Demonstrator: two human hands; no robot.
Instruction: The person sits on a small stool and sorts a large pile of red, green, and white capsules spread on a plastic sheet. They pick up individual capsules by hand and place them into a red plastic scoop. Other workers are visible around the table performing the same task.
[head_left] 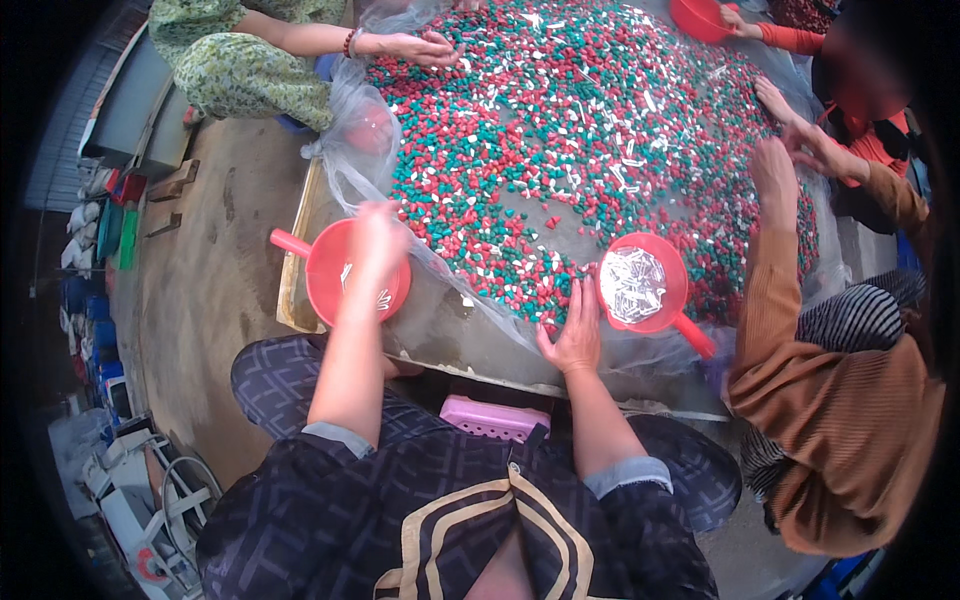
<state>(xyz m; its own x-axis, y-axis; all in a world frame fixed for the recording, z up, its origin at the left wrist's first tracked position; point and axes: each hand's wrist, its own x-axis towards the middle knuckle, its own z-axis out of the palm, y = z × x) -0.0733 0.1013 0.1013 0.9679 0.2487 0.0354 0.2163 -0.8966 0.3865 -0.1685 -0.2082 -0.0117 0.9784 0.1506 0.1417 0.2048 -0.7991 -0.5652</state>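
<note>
My left hand [378, 240], smeared by motion, is above a red plastic dipper [322, 262] with a short handle pointing left; a few thin white sticks show inside it. What those fingers hold, if anything, cannot be made out. My right hand [574, 330] lies with fingers stretched out at the near edge of a wide spread of small red, green and white pieces [510, 170]. Close to its fingertips, on the right, stands a second red dipper [668, 318], with many thin white sticks [632, 285] in it.
Clear plastic sheeting [350, 165] lines the table edge. At the left, a co-worker's hand [425, 48] hovers over the pieces; other hands [775, 175] work on the right. Another red bowl [700, 18] is at the far right. A pink plastic stool [495, 417] sits below the table.
</note>
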